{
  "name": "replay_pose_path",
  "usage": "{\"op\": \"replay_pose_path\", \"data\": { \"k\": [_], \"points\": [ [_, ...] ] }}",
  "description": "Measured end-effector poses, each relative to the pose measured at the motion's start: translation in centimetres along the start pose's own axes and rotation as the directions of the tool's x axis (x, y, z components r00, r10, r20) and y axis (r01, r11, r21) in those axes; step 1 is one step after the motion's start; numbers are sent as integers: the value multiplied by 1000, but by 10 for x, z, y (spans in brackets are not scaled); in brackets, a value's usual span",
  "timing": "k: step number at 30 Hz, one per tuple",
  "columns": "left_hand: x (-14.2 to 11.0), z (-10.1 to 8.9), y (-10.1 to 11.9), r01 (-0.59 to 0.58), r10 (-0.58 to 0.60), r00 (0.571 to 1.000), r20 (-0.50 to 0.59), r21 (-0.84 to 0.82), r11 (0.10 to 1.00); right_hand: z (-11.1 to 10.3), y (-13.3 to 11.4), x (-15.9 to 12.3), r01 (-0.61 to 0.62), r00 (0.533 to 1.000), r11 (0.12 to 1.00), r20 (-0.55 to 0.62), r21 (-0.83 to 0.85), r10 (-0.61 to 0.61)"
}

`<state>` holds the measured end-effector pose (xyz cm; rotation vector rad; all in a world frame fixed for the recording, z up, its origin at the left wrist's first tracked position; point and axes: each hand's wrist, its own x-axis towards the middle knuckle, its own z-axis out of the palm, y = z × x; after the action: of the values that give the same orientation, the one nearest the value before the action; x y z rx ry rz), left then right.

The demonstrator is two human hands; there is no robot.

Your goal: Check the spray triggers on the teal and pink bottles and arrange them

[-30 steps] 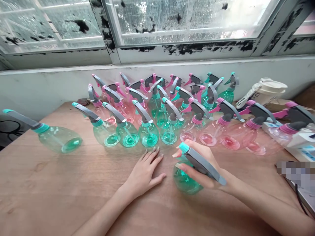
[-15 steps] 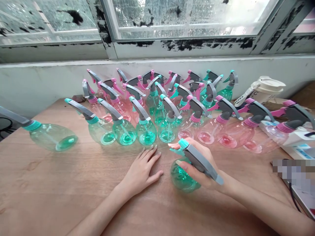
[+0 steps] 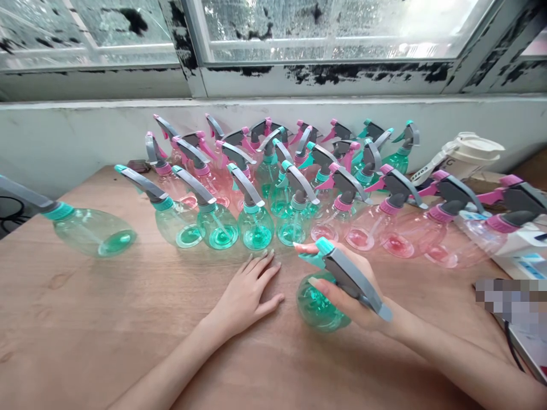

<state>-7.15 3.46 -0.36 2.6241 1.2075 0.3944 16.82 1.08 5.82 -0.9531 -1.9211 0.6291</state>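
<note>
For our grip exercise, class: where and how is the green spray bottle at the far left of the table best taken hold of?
Probably by the neck, at the teal collar, with the left hand coming from the right. There the green spray bottle narrows above its wide, rounded body, and a gap separates it from the next bottle.

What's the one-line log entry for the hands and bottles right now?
left hand: palm down on table | right hand: gripping green bottle near its top | behind: other bottles, green and pink
</note>
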Motion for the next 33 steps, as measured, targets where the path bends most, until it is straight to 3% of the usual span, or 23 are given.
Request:
{"op": "replay_pose_path", "data": {
  "k": [5, 11, 16, 33],
  "points": [
    [0, 1, 0, 4, -4, 1000, -6, 3, 1000, -2, 0, 3, 12, 1000, 1000, 27, 18, -13],
    [-1, 0, 0, -1, 1, 1000, 3, 35, 999, -3, -9, 12, 105, 994, 994, -20, 21, -105],
    [0, 0, 0, -3, 3, 1000, 9, 38, 999, -4, -13, 11, 95, 995, 995, -21, -27, -96],
    [0, 1, 1, -19, 18, 1000, 14, 82, 996, 3, -2, -2, 20, 999, 987, -42, 158, -14]
  ]
}}
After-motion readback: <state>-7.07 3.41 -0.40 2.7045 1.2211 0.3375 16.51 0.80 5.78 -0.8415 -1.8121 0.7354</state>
